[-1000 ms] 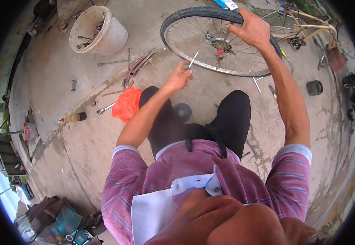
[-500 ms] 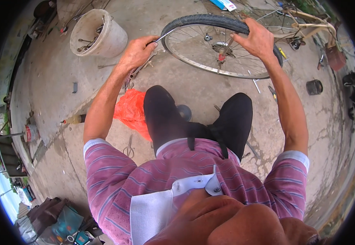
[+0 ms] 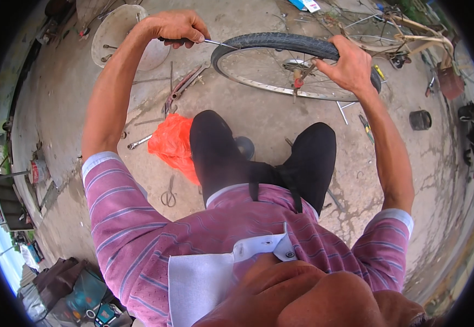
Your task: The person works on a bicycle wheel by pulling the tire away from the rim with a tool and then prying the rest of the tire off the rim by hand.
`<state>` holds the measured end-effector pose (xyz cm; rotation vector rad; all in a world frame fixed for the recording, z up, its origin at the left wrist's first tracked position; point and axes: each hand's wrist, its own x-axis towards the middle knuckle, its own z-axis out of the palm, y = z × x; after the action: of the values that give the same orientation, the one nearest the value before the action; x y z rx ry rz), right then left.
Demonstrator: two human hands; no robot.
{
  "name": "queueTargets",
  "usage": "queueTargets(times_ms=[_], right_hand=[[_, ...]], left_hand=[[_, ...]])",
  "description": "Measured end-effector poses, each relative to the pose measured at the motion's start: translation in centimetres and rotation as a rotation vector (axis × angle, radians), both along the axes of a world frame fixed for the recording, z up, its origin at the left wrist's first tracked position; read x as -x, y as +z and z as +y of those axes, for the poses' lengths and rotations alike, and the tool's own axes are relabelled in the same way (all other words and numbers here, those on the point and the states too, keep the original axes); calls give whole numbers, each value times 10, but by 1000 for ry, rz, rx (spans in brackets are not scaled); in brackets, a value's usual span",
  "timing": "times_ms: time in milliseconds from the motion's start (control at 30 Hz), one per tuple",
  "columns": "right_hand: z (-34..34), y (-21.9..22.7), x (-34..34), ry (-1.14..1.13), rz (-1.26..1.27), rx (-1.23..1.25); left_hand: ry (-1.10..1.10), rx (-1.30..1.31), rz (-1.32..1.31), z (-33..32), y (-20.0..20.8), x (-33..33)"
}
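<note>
A bicycle wheel with a black tire (image 3: pixel 275 40) is held tilted in front of my knees, its spokes and a red-ended hub (image 3: pixel 298 83) showing. My right hand (image 3: pixel 350 64) grips the tire at its right side, thumb toward the spokes. My left hand (image 3: pixel 180 26) is closed around the dark handle of a screwdriver-like tool (image 3: pixel 219 44). Its thin metal shaft points right, and the tip meets the left edge of the tire by the rim. Whether the tip is under the tire bead I cannot tell.
A white bucket (image 3: pixel 118 34) with tools stands behind my left forearm. An orange-red plastic bag (image 3: pixel 172 143) lies by my left knee, near a wrench (image 3: pixel 140 141) and metal parts (image 3: pixel 185 87). A bicycle frame (image 3: pixel 422 39) lies at the far right, with a black cylinder (image 3: pixel 420 120) nearer.
My left hand has moved away and leftward with the tool, turning so its knuckles face up. The wheel has tilted flatter and shifted slightly nearer, with my right hand still on it.
</note>
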<state>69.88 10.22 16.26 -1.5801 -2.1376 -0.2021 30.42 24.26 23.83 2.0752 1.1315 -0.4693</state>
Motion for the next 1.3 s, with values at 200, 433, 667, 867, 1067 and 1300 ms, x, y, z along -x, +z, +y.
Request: queueTargets(times_ms=[200,433,667,867,1067,1300], right_hand=[[6,0,-11,-48,30,-4],[27,-1,-4,-75,-18,-31],[36,3,29,-52,-46,-54],[31,6,17,-96,-41,-44],[32,2,12,-80,-55,-65],[34,0,-1,-116,-44,-16]], left_hand=[[274,-5,-300,-41,-39,2],[877,-247,-730,-115,-144,-35],[1113,-300,-1357,-107,-293,-134],[884,-753,-976,-79,-298,-108],[564,-932,-505,-59,-287,4],[518,-690,-662,-88,-284,46]])
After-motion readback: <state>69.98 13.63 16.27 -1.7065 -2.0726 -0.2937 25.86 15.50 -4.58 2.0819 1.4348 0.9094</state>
